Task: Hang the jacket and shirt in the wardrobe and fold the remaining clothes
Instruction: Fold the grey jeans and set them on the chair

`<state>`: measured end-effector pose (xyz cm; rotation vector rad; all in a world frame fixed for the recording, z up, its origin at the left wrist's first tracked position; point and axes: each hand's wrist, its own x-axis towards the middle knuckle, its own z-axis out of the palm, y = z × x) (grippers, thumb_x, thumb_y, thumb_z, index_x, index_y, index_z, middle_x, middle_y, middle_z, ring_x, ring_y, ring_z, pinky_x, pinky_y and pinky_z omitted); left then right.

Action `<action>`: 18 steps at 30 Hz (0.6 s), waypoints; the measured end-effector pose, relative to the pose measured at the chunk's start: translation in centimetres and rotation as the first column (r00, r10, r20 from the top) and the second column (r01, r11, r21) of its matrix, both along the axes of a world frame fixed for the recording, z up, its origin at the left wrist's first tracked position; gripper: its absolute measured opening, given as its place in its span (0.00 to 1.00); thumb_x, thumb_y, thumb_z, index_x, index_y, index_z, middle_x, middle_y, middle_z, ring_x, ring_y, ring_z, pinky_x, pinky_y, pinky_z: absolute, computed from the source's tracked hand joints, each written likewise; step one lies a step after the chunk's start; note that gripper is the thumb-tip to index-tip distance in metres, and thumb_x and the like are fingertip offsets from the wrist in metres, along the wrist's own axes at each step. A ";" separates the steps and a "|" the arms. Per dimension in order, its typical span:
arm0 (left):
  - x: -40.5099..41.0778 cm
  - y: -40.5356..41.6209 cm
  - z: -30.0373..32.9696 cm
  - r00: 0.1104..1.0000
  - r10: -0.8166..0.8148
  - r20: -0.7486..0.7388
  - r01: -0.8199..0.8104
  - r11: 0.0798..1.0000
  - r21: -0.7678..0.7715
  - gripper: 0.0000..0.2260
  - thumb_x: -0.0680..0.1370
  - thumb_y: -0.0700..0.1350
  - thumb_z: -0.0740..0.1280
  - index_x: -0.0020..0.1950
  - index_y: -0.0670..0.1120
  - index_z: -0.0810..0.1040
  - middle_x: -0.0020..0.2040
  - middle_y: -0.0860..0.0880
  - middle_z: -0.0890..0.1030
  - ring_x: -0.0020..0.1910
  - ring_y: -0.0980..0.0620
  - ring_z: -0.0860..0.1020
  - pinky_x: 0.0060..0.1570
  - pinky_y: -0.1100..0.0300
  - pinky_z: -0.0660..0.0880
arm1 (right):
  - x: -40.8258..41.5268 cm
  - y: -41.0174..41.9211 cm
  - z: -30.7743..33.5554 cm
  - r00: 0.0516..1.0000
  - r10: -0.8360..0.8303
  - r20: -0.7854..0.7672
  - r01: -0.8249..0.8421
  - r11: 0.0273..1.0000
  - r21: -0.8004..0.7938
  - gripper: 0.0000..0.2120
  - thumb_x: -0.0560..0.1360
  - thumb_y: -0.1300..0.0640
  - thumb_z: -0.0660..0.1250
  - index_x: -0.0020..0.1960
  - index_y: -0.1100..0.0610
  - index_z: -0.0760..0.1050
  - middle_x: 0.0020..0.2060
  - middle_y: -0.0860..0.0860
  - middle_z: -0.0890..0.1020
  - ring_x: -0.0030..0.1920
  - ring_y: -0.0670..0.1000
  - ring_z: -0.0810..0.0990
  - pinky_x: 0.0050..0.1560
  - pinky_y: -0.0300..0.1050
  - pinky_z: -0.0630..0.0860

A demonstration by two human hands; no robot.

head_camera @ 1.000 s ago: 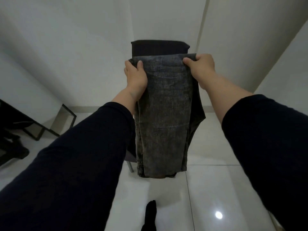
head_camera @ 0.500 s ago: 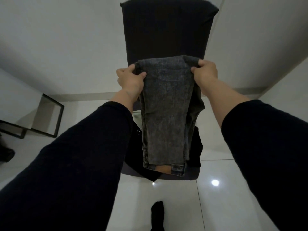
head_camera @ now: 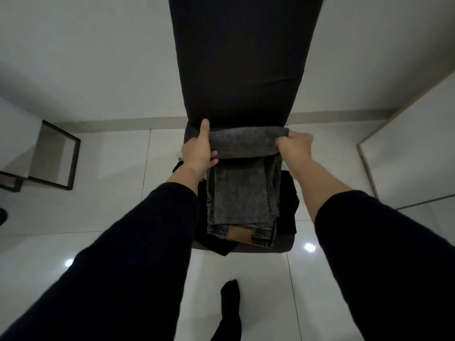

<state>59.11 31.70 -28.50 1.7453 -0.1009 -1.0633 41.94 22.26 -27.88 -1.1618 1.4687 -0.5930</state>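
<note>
A pair of grey washed jeans (head_camera: pixel 242 193), folded lengthwise, lies along the seat of a dark chair (head_camera: pixel 243 57), its waistband end near the seat's front edge. My left hand (head_camera: pixel 199 151) grips the left side of the fold at the far end, close to the chair's backrest. At the right side of the same fold my right hand (head_camera: pixel 294 147) grips the denim. Under the jeans lie black clothes (head_camera: pixel 286 205), mostly hidden.
White glossy floor tiles (head_camera: pixel 344 279) surround the chair. A black-framed low table (head_camera: pixel 59 153) stands at the left. A white wardrobe panel (head_camera: pixel 406 148) rises at the right. My foot in a black sock (head_camera: pixel 230 306) stands just before the chair.
Both hands have lowered the jeans from hanging in the air down onto the chair seat. The view has tilted down and moved closer to the chair.
</note>
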 end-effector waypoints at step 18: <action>-7.7 13.3 -14.2 0.981 -0.157 0.117 0.105 0.924 0.367 0.35 0.68 0.71 0.64 0.62 0.44 0.74 0.62 0.43 0.74 0.55 0.41 0.76 0.59 0.47 0.75 | -7.3 13.3 -14.7 0.921 0.032 -0.387 0.060 0.973 0.223 0.34 0.75 0.32 0.56 0.54 0.64 0.76 0.55 0.61 0.79 0.55 0.62 0.77 0.58 0.57 0.75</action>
